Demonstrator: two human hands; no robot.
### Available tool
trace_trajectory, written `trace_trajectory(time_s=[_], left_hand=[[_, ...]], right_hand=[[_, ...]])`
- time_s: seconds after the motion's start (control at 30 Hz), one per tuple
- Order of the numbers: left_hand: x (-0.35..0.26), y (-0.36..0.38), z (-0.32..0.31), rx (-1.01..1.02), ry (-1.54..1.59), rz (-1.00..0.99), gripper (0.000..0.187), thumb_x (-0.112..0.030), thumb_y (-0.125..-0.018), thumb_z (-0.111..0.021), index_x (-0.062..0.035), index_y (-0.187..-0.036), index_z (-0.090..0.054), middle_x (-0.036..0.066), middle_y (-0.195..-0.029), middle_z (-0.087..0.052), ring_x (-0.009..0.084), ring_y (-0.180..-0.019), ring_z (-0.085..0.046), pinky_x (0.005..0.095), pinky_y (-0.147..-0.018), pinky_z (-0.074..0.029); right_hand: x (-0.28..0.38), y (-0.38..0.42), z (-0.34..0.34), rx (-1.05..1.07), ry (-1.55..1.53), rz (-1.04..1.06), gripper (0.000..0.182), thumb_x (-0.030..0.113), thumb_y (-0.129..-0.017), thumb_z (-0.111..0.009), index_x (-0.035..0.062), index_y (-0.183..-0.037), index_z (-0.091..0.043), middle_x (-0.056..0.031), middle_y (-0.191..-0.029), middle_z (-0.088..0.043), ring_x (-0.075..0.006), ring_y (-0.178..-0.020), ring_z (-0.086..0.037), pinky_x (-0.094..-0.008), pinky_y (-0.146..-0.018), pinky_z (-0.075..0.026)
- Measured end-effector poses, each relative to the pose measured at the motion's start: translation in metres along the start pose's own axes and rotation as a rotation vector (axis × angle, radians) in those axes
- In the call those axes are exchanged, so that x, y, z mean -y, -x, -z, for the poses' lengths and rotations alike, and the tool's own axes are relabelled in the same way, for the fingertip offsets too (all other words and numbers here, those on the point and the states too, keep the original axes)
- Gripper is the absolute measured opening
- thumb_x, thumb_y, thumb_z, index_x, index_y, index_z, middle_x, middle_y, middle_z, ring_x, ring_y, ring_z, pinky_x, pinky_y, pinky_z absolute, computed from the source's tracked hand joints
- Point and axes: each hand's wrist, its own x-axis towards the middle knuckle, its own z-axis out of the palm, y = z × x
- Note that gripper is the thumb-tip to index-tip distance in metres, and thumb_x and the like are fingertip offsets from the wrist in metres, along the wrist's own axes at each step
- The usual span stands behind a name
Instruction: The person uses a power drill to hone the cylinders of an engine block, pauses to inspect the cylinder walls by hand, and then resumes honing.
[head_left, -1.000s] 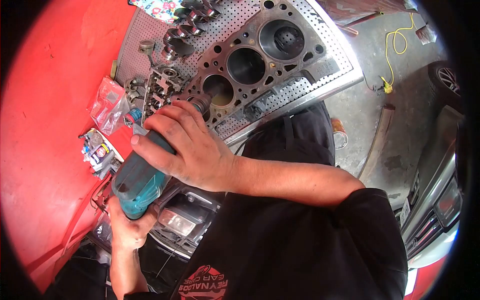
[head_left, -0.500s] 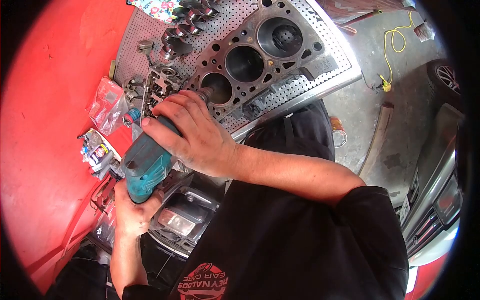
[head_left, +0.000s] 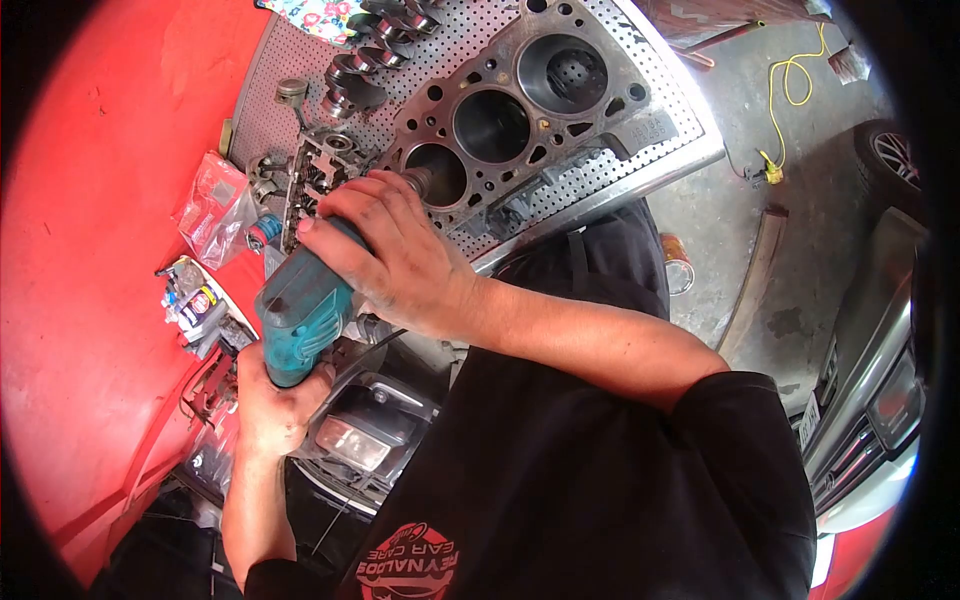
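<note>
My left hand wraps round the rear grip of a teal and black power drill. Closed over the front of its body is my right hand, fingers curled across the top. The drill's chuck points at the nearest cylinder bore of a metal engine block; whatever is fitted in the chuck is hard to make out. Two more round bores lie further along the block's top face. A dark cord runs from near the grip.
The block lies on a perforated metal table. Beside it are a crankshaft, a piston and a cylinder head. A headlight sits below the drill. On the floor are a can and yellow cord; a car stands right.
The drill and both hands have shifted slightly up and to the right, the chuck moving further over the near bore. More of the cord shows now.
</note>
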Motion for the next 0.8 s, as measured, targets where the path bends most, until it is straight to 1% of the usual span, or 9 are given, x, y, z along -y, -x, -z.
trace_trajectory(time_s=[0.1,0.2,0.3,0.4,0.5,0.6,0.8], left_hand=[[0.003,-0.002,-0.001,-0.006,-0.003,-0.011,0.014,0.001,-0.082,-0.067,0.0038,-0.096,-0.069,0.002,-0.086,-0.069,0.0106,-0.079,-0.062,0.0283,-0.076,-0.051],[0.003,-0.004,-0.003,-0.007,0.004,-0.013,0.015,0.001,-0.082,-0.067,0.0038,-0.097,-0.069,0.002,-0.086,-0.07,0.0107,-0.08,-0.062,0.0282,-0.076,-0.051],[0.004,-0.004,-0.003,-0.007,0.009,-0.002,0.015,0.002,-0.082,-0.067,0.0032,-0.097,-0.069,0.002,-0.086,-0.07,0.0105,-0.08,-0.062,0.0282,-0.077,-0.051],[0.003,-0.001,-0.002,-0.013,0.032,-0.005,0.016,0.002,-0.081,-0.067,0.0027,-0.097,-0.069,0.001,-0.086,-0.069,0.0106,-0.079,-0.062,0.0282,-0.076,-0.051],[0.001,0.008,-0.001,-0.04,0.066,-0.018,0.017,0.003,-0.08,-0.067,0.0025,-0.097,-0.069,0.001,-0.086,-0.069,0.0108,-0.079,-0.062,0.028,-0.075,-0.051],[0.0,0.015,0.005,-0.048,0.057,-0.014,0.018,0.004,-0.079,-0.067,0.0023,-0.097,-0.069,0.002,-0.087,-0.069,0.0114,-0.078,-0.062,0.0277,-0.075,-0.051],[-0.008,0.029,0.01,-0.093,0.05,0.024,0.018,0.005,-0.078,-0.068,0.0016,-0.096,-0.069,0.002,-0.086,-0.069,0.0121,-0.077,-0.063,0.0279,-0.074,-0.051]], right_hand=[[-0.002,0.0,0.001,0.014,-0.003,0.0,0.095,0.009,-0.054,-0.085,0.009,-0.141,-0.047,-0.0163,-0.125,-0.052,-0.0375,-0.115,-0.055,-0.0582,-0.107,-0.043],[-0.005,0.002,-0.002,-0.013,-0.005,0.017,0.094,0.01,-0.054,-0.085,0.0087,-0.14,-0.047,-0.0162,-0.125,-0.052,-0.0377,-0.115,-0.055,-0.0583,-0.107,-0.043],[-0.003,0.003,-0.001,0.009,-0.003,-0.008,0.093,0.01,-0.056,-0.084,0.0092,-0.141,-0.047,-0.0159,-0.125,-0.052,-0.0374,-0.115,-0.055,-0.0577,-0.107,-0.043],[0.001,-0.001,0.003,0.014,-0.02,-0.007,0.084,0.009,-0.063,-0.081,0.01,-0.14,-0.048,-0.0157,-0.125,-0.052,-0.0367,-0.115,-0.055,-0.0572,-0.107,-0.044],[0.006,-0.005,0.0,-0.015,0.007,0.017,0.072,0.008,-0.072,-0.075,0.0106,-0.139,-0.049,-0.0156,-0.125,-0.052,-0.0367,-0.115,-0.055,-0.0573,-0.106,-0.044],[0.014,-0.008,0.002,-0.014,-0.001,0.021,0.062,0.008,-0.078,-0.07,0.0107,-0.137,-0.05,-0.0158,-0.124,-0.052,-0.0371,-0.114,-0.055,-0.0581,-0.105,-0.044],[0.027,-0.014,0.0,-0.032,-0.029,0.024,0.061,0.009,-0.079,-0.069,0.0114,-0.137,-0.051,-0.0167,-0.124,-0.052,-0.0375,-0.114,-0.055,-0.059,-0.105,-0.044]])
